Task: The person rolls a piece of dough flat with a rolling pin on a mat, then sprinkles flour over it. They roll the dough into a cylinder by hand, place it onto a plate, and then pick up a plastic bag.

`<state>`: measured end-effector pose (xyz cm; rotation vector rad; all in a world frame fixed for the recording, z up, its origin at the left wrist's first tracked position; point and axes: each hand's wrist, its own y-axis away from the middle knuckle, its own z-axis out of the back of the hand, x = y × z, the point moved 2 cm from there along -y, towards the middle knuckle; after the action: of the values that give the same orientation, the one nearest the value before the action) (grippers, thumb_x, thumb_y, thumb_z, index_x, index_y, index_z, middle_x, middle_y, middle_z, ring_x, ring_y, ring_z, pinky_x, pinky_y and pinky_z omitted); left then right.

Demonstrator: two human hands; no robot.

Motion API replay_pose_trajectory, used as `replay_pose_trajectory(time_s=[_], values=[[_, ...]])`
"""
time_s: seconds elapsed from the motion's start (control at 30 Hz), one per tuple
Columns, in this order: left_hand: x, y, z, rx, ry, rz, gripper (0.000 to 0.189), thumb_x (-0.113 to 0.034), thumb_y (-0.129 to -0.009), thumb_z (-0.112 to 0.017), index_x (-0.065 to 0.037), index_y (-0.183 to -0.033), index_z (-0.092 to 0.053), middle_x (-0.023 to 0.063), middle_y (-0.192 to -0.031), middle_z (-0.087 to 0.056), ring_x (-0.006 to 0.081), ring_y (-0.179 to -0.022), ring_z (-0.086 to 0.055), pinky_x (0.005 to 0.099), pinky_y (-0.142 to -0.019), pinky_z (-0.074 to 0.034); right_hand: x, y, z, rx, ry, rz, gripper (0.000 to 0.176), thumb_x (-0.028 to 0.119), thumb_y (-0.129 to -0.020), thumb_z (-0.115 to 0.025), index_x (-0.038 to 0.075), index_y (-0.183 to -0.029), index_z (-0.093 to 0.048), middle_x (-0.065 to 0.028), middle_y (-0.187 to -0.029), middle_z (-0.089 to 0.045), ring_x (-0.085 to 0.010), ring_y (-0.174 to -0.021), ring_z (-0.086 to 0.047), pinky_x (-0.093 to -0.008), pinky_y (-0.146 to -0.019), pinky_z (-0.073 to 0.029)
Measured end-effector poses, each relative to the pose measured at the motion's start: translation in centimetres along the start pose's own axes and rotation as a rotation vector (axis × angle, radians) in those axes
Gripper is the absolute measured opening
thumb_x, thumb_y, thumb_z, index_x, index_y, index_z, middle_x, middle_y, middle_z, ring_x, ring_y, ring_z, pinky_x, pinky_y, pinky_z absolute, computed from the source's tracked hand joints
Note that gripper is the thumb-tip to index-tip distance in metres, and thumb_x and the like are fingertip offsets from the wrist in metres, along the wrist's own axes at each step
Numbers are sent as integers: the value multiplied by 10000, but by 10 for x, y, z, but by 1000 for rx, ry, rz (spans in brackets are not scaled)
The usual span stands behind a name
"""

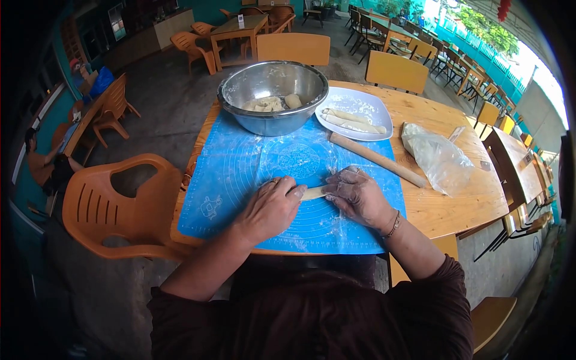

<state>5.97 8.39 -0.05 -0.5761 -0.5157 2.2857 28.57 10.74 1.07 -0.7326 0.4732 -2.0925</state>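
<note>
A short strip of pale dough stretches between my two hands, low over the blue baking mat. My left hand is closed on its left end, fingers pointing inward. Flour coats my right hand, whose fingers are pinched on the other end and hide it. Beyond my right hand a wooden rolling pin lies slantwise, partly on the mat and partly on the table. At the mat's far edge stands a steel bowl with dough lumps inside. Beside it, a white plate carries rolled dough pieces.
A clear plastic bag lies on the wooden table at the right. An orange plastic chair stands close at the left. Farther left a person sits. More tables and chairs fill the background.
</note>
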Motion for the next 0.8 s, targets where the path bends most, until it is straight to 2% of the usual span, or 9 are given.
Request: replay_pose_trajectory(time_s=[0.2, 0.27, 0.37, 0.47, 0.7, 0.77, 0.8], values=[[-1, 2, 0, -57, -7, -76, 276, 27, -784, -689, 43, -1059, -692, 129, -944, -624, 305, -888, -640, 406, -781, -537, 3, 1, -1, -12, -25, 27, 206, 54, -720, -800, 91, -914, -741, -110, -1094, -703, -312, -1008, -646, -405, -890, -529], [-1, 3, 1, -103, -6, -132, 216, 38, -766, -686, 24, -982, -688, 121, -916, -610, 300, -820, -645, 401, -730, -546, 0, 1, -2, -4, -35, 16, 206, 52, -715, -800, 92, -909, -742, -111, -1095, -702, -314, -1014, -643, -409, -896, -526], [-2, 5, 2, -67, -27, -147, 164, 47, -747, -685, 7, -904, -661, 116, -891, -594, 296, -765, -644, 397, -686, -550, -4, 3, -4, 10, -62, -9, 212, 50, -709, -799, 98, -908, -744, -112, -1098, -700, -321, -1027, -638, -416, -902, -523], [0, 9, 0, -49, -31, -134, 152, 52, -737, -684, 1, -872, -639, 113, -878, -579, 295, -764, -647, 399, -676, -552, -5, 3, -3, 24, -83, -29, 221, 51, -706, -794, 94, -915, -737, -113, -1089, -700, -323, -1028, -639, -422, -901, -521], [-2, 4, 11, -88, 59, -75, 148, 45, -766, -673, 0, -905, -650, 119, -936, -614, 313, -786, -656, 409, -700, -555, 0, -1, 0, 89, -59, -123, 182, 35, -725, -746, 51, -893, -680, -128, -952, -697, -332, -956, -653, -406, -874, -527], [3, 5, 11, -24, 106, -37, 168, 45, -801, -639, 33, -967, -660, 155, -947, -622, 324, -855, -654, 420, -774, -552, -3, -1, -2, 87, -49, -120, 180, 27, -728, -732, 52, -898, -677, -134, -937, -692, -343, -942, -651, -411, -861, -529], [5, 5, 11, -25, 106, -38, 168, 45, -801, -639, 33, -967, -660, 155, -947, -622, 324, -855, -654, 420, -774, -552, -4, -2, -3, 88, -40, -114, 180, 19, -732, -719, 54, -902, -674, -140, -922, -687, -355, -928, -650, -416, -848, -531]])
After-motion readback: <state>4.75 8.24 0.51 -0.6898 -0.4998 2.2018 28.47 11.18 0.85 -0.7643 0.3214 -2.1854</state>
